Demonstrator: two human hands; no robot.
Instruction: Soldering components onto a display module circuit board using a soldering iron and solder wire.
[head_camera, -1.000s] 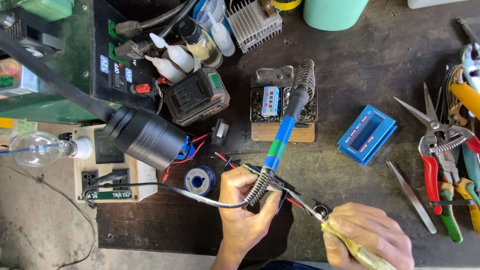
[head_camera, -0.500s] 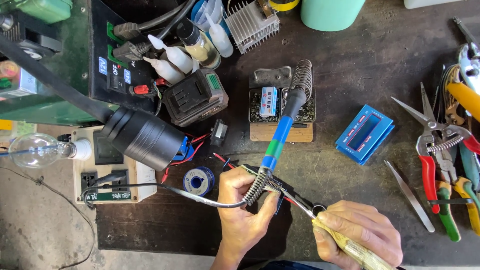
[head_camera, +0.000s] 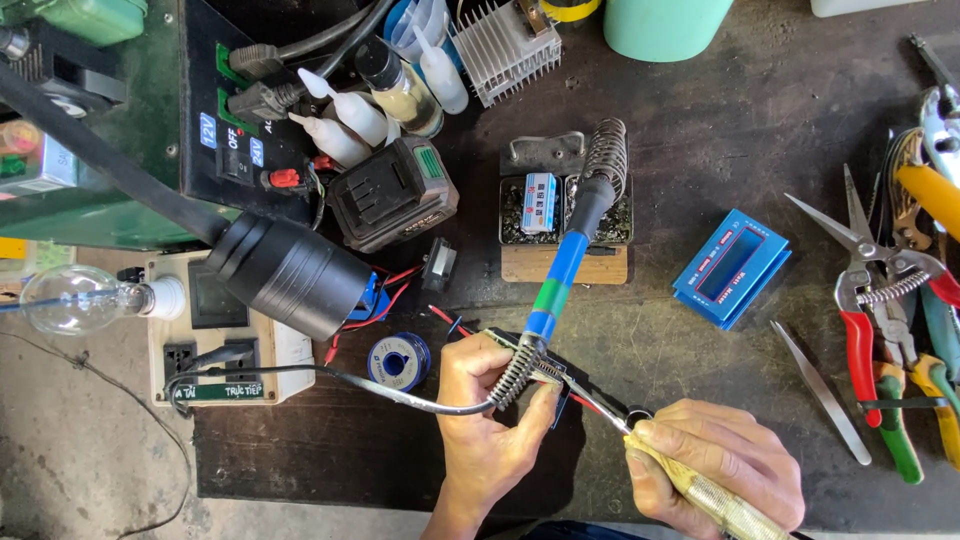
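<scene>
Evidently to steady it for the tip, the left hand (head_camera: 490, 420) pinches a small black component (head_camera: 548, 385), while the right hand (head_camera: 720, 470) clenches a yellow-handled screwdriver (head_camera: 700, 492) angled toward that pinch.

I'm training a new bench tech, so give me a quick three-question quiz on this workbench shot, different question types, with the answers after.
1. True or false: the soldering iron rests with its tip in the coil stand.
2. Which tool does the right hand hold? A) tweezers B) yellow-handled screwdriver C) red pliers
3. What lies on the bench just left of the left hand?

Key
1. True; its blue and green handle slopes down toward the left hand.
2. B, the screwdriver; the tweezers and pliers lie unused to the right.
3. A blue solder spool.
</scene>
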